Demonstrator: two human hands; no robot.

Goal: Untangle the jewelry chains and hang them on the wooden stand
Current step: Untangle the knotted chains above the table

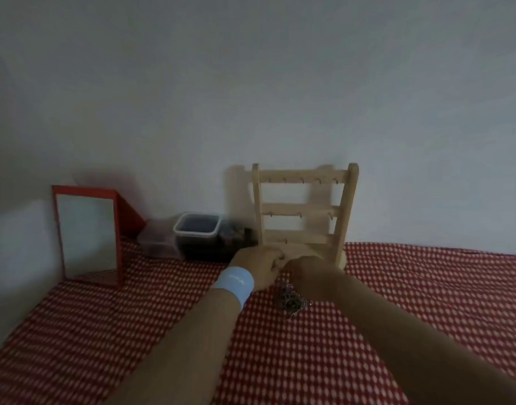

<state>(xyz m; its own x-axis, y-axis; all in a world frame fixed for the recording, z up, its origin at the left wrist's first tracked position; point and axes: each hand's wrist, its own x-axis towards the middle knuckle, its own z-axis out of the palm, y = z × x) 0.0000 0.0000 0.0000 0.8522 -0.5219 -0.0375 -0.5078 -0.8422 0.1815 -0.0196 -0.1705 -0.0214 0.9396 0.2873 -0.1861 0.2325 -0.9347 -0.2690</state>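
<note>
Head view, looking forward and down. A small dark knot of chains (290,299) lies on a red checked cloth (426,302) near centre frame. It sits at 6 o'clock from the two hands, partly tucked beside the right wrist. The wooden stand (305,206) rises at 12 o'clock behind the hands, against a pale wall (251,83). Its three rails carry small hooks (301,180), and none visibly holds a chain.

The chains look fine, light and limp. They will probably sag and slide without holding any shape, and a hard tug could tighten the knot or snap a link. The best place to take hold is likely a loose end or clasp at the pile's edge, pinched between fingertips and teased outward gently rather than lifted as a clump.

The left grip (256,267), above a pale blue wristband (235,283), and the right grip (309,273) meet knuckle to knuckle just in front of the stand's base. Both forearms reach in from 6 o'clock and converge. The fingers of both curl inward toward each other — as if working a strand — but blur hides whether either has hold of any chain, so I cannot tell.

At 9 o'clock stands a red-framed mirror (87,233). At 10 o'clock, beside the stand, sit clear plastic tubs (197,226) with dark contents.
</note>
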